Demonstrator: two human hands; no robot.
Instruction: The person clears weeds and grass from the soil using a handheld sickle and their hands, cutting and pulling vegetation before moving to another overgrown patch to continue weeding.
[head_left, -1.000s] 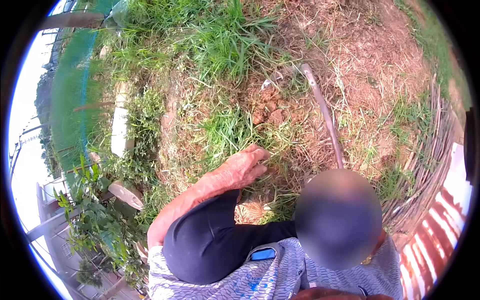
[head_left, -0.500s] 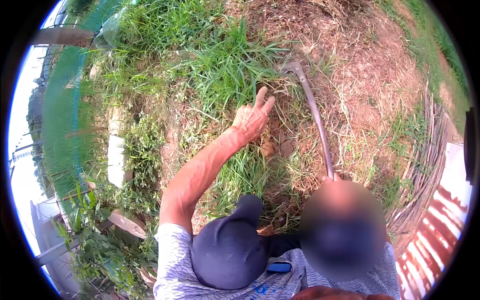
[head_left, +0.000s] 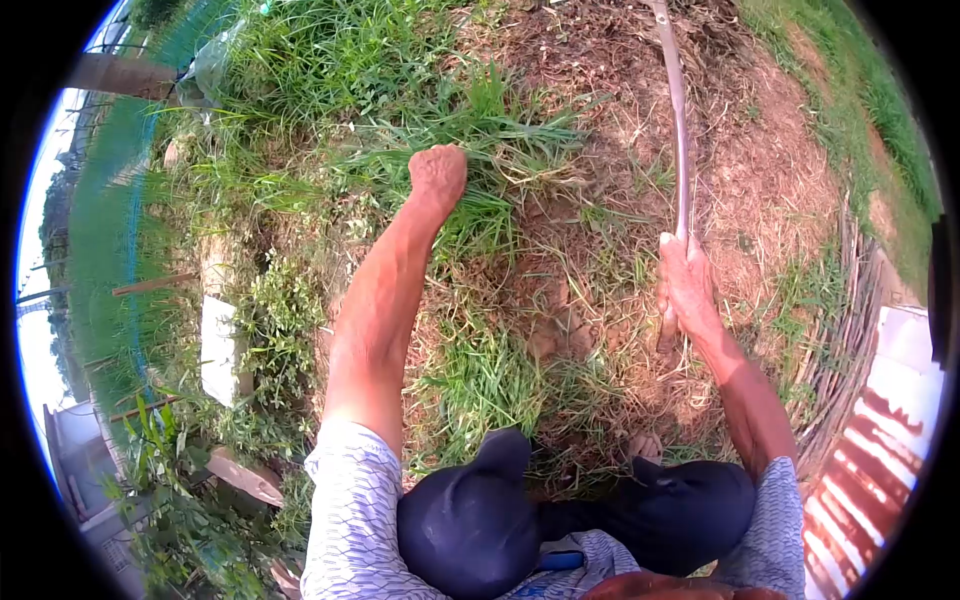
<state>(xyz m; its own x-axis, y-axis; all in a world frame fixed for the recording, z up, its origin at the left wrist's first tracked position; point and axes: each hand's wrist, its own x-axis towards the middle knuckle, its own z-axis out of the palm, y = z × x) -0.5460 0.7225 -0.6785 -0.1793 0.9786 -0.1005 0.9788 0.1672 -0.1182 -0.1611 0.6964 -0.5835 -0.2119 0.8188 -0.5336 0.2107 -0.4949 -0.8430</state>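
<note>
My left hand (head_left: 438, 175) is closed in a fist around a tuft of green grass (head_left: 500, 145), whose long blades spread out to its right. My right hand (head_left: 686, 280) grips the lower part of a long-handled hoe (head_left: 680, 130). Its handle points away from me, and its head is past the top edge of the view. Between my hands is a patch of bare brown soil (head_left: 550, 240) with loose dry stalks.
More grass (head_left: 320, 60) grows at the far left, beside a green net fence (head_left: 115, 260). A white block (head_left: 220, 350) lies among weeds. To the right are a stack of thin sticks (head_left: 850, 300) and a rusty corrugated sheet (head_left: 860, 480). My knees (head_left: 468, 530) are close below.
My left hand has moved up and left, and its spread fingers have closed on the grass. My right hand has moved forward, lifting the hoe so its head has left the view.
</note>
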